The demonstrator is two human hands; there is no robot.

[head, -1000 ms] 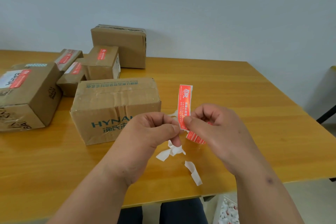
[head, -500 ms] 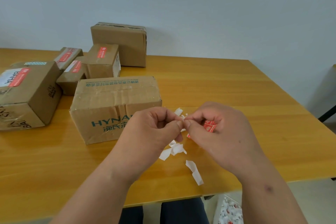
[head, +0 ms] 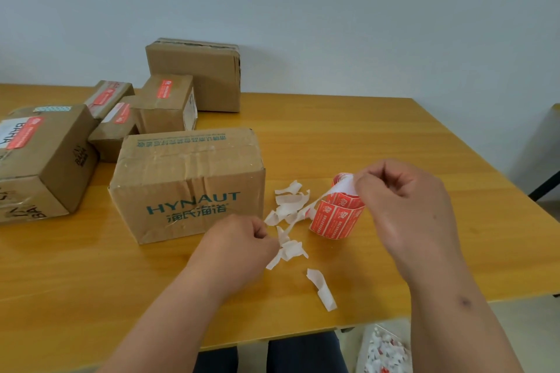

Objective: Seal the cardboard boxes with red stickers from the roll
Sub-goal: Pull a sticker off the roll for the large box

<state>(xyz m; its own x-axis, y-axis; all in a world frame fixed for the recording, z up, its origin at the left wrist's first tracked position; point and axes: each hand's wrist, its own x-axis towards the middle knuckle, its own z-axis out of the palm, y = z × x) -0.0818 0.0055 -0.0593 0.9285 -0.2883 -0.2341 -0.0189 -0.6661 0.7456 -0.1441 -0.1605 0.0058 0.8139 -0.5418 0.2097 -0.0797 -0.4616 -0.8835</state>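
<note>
The roll of red stickers (head: 335,216) stands on the wooden table (head: 378,136), right of the HYNAUT cardboard box (head: 188,182), whose top shows no red sticker. My right hand (head: 406,209) pinches the white backing strip at the top of the roll. My left hand (head: 239,244) is lower and to the left, fingers closed on a torn piece of white backing paper (head: 288,247). Several boxes at the left carry red stickers: a large one (head: 45,157) and smaller ones (head: 168,103), (head: 113,127). The back box (head: 197,73) shows no sticker.
Torn white backing scraps (head: 291,200) lie between the box and the roll, and one more scrap (head: 321,289) lies near the table's front edge. A bag of scraps (head: 385,348) sits below the edge. A pale wall is behind; a dark frame (head: 545,185) is at the right.
My hands, pinched together on a red sticker strip before, have pulled apart. The right hand rose to the right, the left dropped, and the roll now shows on the table.
</note>
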